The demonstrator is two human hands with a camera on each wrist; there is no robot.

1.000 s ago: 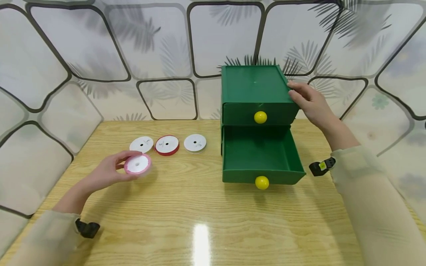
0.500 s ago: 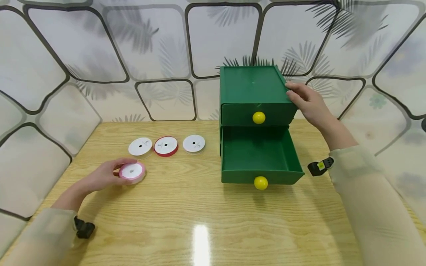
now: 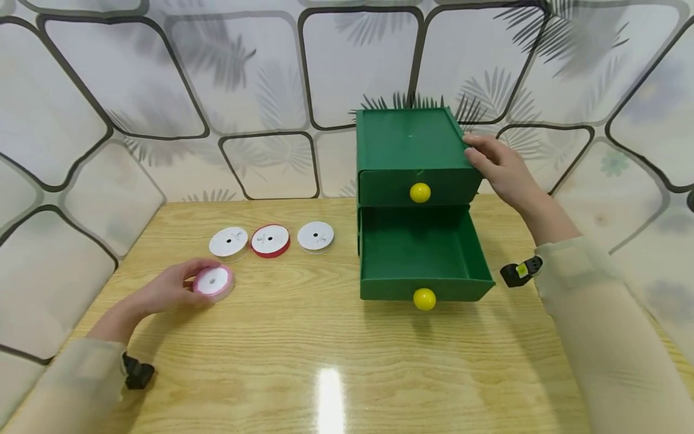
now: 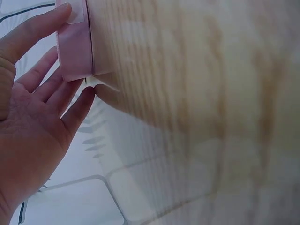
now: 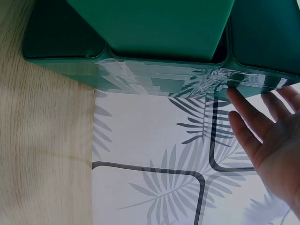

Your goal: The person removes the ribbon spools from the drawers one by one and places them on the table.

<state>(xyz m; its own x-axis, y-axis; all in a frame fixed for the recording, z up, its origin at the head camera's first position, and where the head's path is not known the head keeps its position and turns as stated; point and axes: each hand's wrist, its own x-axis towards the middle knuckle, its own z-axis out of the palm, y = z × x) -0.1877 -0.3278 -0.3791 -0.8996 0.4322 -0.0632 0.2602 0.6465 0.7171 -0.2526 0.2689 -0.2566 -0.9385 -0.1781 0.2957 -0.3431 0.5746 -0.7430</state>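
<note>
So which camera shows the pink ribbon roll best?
The head camera: it shows the pink ribbon roll from above, white top and pink rim. The left wrist camera catches only part of its pink side; the right wrist camera misses it.

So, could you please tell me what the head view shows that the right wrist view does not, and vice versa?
Only the head view shows the left hand holding the pink-edged spool, three more spools, white, red-edged and white, the yellow knobs and the inside of the open drawer.

Only the right wrist view shows shiny, tape-like strips along the outer side of the green drawer unit.

Both show that unit, the right hand at it, the wooden table and the leaf-patterned wall.
</note>
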